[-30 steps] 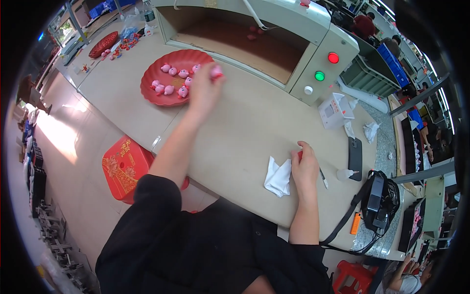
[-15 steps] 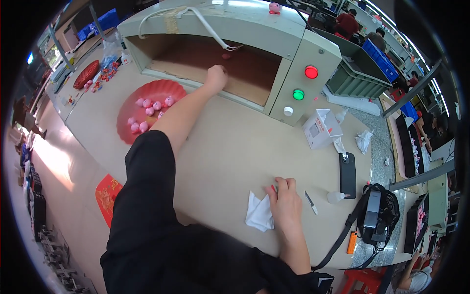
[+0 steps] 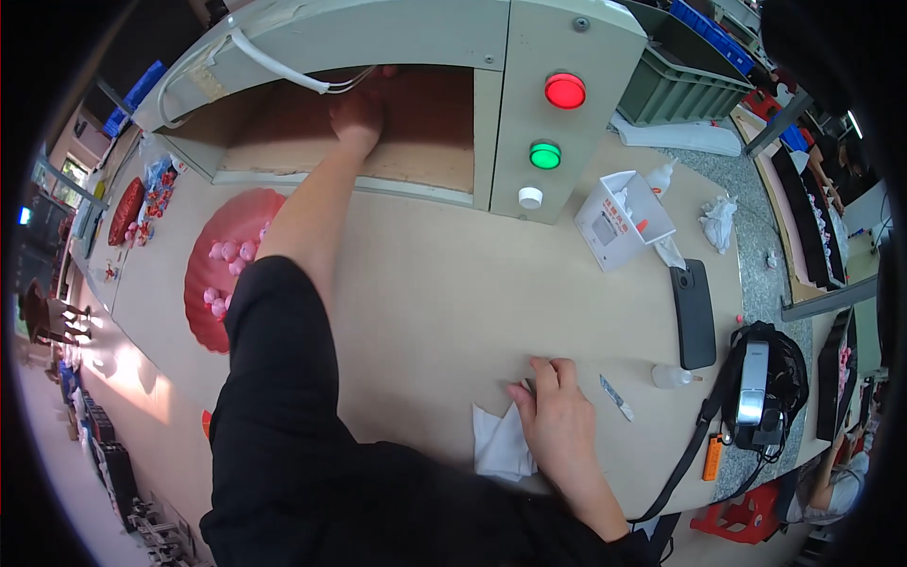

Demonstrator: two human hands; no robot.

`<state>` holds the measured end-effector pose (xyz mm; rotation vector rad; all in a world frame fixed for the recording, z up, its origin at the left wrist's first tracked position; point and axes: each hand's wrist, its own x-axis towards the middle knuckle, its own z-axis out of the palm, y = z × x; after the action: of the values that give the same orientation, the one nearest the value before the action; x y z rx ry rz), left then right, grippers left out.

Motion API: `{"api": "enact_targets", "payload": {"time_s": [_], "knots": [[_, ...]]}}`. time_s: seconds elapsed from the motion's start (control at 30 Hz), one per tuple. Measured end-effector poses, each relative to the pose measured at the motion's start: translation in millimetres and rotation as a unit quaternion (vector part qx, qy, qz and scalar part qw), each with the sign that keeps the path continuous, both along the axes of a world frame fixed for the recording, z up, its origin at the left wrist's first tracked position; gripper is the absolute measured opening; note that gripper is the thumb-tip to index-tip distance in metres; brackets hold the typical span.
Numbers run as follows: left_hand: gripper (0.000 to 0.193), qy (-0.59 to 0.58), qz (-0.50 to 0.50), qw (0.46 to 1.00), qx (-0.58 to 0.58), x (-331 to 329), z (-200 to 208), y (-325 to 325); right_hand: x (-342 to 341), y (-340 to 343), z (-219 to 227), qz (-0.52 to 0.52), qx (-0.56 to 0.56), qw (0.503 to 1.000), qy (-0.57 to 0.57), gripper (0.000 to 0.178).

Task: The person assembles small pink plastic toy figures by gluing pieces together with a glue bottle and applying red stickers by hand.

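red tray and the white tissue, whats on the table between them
In the head view, only the person's own left arm in its black sleeve crosses above the bare beige table between the red tray and the white tissue; nothing else lies there.

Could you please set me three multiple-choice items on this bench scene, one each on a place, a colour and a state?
1. Where is the left hand?
A. on the red tray
B. inside the machine's opening
C. on the black phone

2. What colour is the upper of the two round lights?
A. red
B. green
C. blue

3. How does the right hand lie?
A. raised in the air
B. gripping the small bottle
C. down on the table at the white tissue

Answers: 1 B, the arm reaches past the tray into the opening. 2 A, red sits above the green light. 3 C, it rests on the table with fingers at the tissue.
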<state>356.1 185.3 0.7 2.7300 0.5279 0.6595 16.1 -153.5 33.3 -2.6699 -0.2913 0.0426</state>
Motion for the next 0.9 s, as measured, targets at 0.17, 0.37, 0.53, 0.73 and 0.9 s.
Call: {"api": "enact_targets", "payload": {"time_s": [0.17,0.37,0.53,0.73,0.9], "knots": [[0.035,-0.092,-0.23,0.864,-0.439,-117,8,-74,-5,2,-4,-0.009,0.004,1.0,-0.01,0.033],[0.051,0.083,-0.384,0.759,-0.52,-287,36,-150,3,0,2,-0.034,0.248,0.964,-0.085,0.024],[0.055,0.032,-0.467,0.712,-0.524,-338,32,-176,6,-2,-5,-0.008,0.58,0.804,0.128,0.027],[0.054,-0.014,-0.489,0.729,-0.479,-342,14,-184,5,-3,-7,0.017,0.609,0.777,0.16,0.027],[0.051,-0.013,-0.501,0.731,-0.463,-341,13,-179,3,-2,-5,-0.002,0.585,0.792,0.175,0.025]]}}
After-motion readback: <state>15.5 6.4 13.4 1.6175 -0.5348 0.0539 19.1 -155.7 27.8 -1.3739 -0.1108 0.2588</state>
